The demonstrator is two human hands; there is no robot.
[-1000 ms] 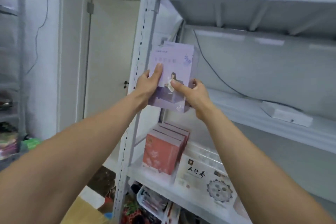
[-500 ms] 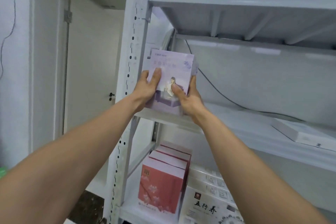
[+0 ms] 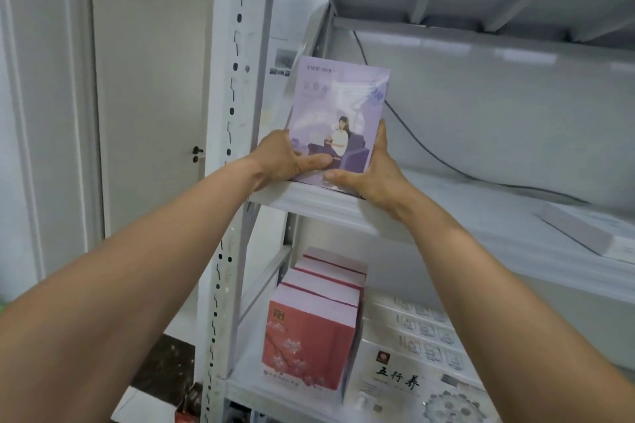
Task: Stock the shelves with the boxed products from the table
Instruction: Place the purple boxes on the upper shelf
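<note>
A lavender box (image 3: pixel 338 103) with a seated figure printed on its front stands upright at the left end of the middle shelf (image 3: pixel 343 206), its bottom edge on the shelf's front lip. My left hand (image 3: pixel 287 158) grips its lower left corner, thumb across the front. My right hand (image 3: pixel 369 172) holds the lower right edge, fingers up the side and thumb under the front. Whether more boxes stand behind the front one is hidden.
The white perforated upright (image 3: pixel 233 134) of the rack stands just left of the box. A flat white box (image 3: pixel 580 230) lies on the same shelf at the right. Below are red boxes (image 3: pixel 316 330) in a row and white boxes (image 3: pixel 409 364). A black cable (image 3: pixel 429 154) hangs behind.
Both hands carried the lavender box up and forward onto the middle shelf; its base now rests on the shelf edge. My view has moved closer to the rack.
</note>
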